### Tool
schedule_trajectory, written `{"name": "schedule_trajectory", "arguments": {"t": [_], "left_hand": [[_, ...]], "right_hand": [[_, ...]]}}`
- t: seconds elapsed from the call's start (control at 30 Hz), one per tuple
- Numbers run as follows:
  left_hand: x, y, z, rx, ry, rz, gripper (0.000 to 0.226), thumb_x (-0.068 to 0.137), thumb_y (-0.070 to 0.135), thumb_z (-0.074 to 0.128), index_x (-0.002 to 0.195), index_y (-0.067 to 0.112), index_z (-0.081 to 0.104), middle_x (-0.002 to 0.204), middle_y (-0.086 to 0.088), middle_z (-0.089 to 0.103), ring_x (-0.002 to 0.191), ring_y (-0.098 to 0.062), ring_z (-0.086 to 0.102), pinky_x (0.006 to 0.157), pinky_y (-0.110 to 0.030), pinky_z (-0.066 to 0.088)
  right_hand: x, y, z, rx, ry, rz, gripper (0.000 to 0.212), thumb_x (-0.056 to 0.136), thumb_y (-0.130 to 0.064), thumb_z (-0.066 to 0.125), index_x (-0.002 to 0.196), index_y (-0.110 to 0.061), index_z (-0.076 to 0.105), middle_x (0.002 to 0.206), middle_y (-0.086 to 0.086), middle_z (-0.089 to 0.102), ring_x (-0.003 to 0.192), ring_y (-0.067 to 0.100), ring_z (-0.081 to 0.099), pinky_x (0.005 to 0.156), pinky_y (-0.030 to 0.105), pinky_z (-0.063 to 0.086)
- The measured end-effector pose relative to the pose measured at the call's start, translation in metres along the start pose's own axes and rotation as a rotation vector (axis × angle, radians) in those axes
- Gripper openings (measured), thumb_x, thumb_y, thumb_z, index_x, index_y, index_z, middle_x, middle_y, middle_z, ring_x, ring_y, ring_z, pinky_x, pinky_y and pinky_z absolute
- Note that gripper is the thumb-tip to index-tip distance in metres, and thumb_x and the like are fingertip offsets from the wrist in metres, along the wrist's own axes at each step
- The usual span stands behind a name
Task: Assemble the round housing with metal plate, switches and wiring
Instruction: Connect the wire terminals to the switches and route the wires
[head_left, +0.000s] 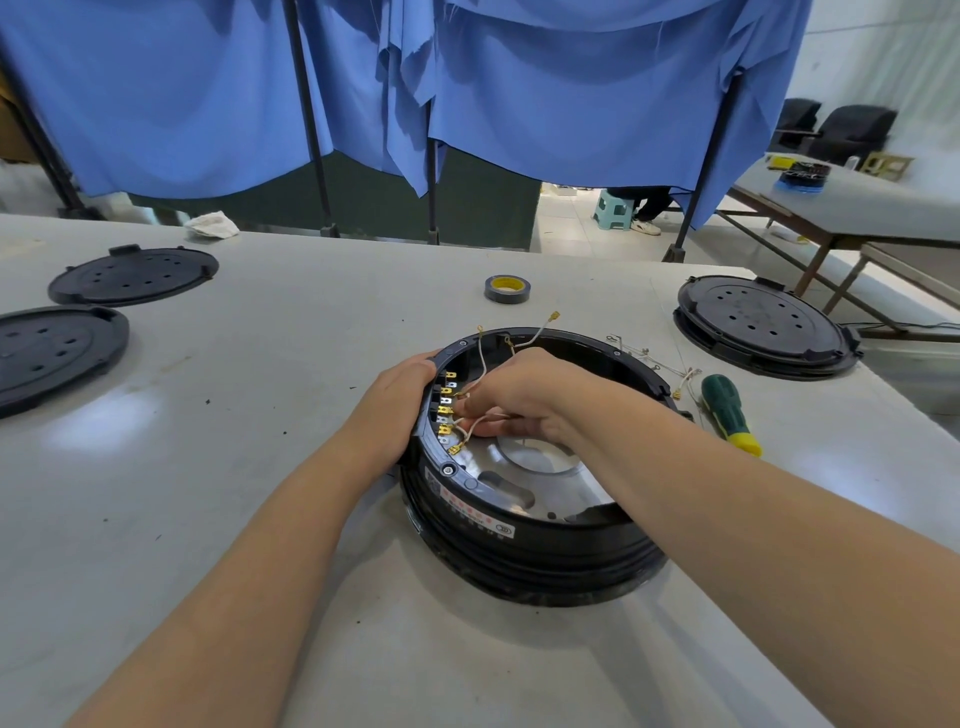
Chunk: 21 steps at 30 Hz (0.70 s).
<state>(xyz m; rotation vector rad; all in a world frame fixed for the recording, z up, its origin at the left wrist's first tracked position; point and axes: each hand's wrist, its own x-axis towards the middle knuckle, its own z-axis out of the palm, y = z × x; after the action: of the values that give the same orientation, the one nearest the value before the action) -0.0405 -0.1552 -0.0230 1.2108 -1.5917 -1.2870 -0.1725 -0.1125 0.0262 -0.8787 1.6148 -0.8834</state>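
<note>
Wiring looks like the stage we're at: the metal plate (540, 462) already sits in the bottom of the round housing (530, 525) at mid-table, and a row of brass switch terminals (445, 410) lines its left inner wall. Several white wires (480, 364) wave loose, so connections remain, I'd say. The left hand (395, 410) wraps the rim, steadying it. The right hand (519, 397) reaches inside, fingers curled, pinching a wire lead beside the terminals.

Black round housing (524, 540) lies open-side up on the table, metal plate (540, 467) inside (white wires (480, 364) loose).
</note>
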Motion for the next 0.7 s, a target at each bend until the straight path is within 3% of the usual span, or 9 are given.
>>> {"name": "schedule_trajectory", "arguments": {"t": [0.1, 0.23, 0.4, 0.57, 0.7], "left_hand": [[-0.0005, 0.0009, -0.0002, -0.008, -0.001, -0.019, 0.025, 0.096, 0.021, 0.036, 0.083, 0.016, 0.057, 0.061, 0.0, 0.054, 0.049, -0.009, 0.051, 0.053, -0.029, 0.038], [-0.0021, 0.0024, -0.0001, -0.004, -0.008, -0.014, 0.027, 0.095, 0.02, 0.036, 0.075, 0.016, 0.053, 0.052, 0.006, 0.051, 0.045, -0.007, 0.05, 0.05, -0.028, 0.036], [-0.001, 0.0028, -0.0001, 0.007, -0.004, -0.015, 0.024, 0.096, 0.021, 0.036, 0.084, 0.014, 0.056, 0.062, -0.002, 0.05, 0.049, -0.011, 0.049, 0.052, -0.03, 0.036], [-0.0016, 0.0049, 0.0002, -0.011, 0.012, -0.062, 0.031, 0.095, 0.02, 0.037, 0.067, 0.019, 0.051, 0.043, 0.01, 0.05, 0.038, -0.005, 0.049, 0.046, -0.026, 0.036], [-0.0043, 0.0061, -0.001, 0.017, -0.003, -0.026, 0.025, 0.095, 0.021, 0.038, 0.078, 0.014, 0.054, 0.059, -0.001, 0.049, 0.048, -0.011, 0.047, 0.053, -0.031, 0.034]], "right_hand": [[0.0005, 0.0, 0.0001, 0.007, -0.003, 0.005, 0.028, 0.077, 0.012, 0.069, 0.104, 0.009, 0.062, 0.072, 0.015, 0.068, 0.048, 0.017, 0.068, 0.046, 0.022, 0.053], [0.0006, 0.0007, -0.0001, 0.003, -0.006, 0.0, 0.027, 0.077, 0.012, 0.07, 0.103, 0.009, 0.062, 0.07, 0.014, 0.068, 0.048, 0.017, 0.067, 0.046, 0.022, 0.053], [0.0024, 0.001, -0.0021, -0.007, -0.028, 0.006, 0.019, 0.077, 0.011, 0.07, 0.095, 0.007, 0.065, 0.057, 0.009, 0.068, 0.05, 0.017, 0.068, 0.047, 0.022, 0.054], [0.0026, 0.0001, -0.0032, -0.028, -0.051, 0.031, 0.009, 0.08, 0.009, 0.068, 0.085, 0.003, 0.066, 0.055, 0.008, 0.068, 0.05, 0.015, 0.068, 0.046, 0.02, 0.053], [0.0014, 0.0024, -0.0055, -0.009, -0.079, 0.001, 0.009, 0.08, 0.009, 0.069, 0.085, 0.002, 0.066, 0.06, 0.009, 0.07, 0.055, 0.016, 0.07, 0.05, 0.021, 0.055]]}}
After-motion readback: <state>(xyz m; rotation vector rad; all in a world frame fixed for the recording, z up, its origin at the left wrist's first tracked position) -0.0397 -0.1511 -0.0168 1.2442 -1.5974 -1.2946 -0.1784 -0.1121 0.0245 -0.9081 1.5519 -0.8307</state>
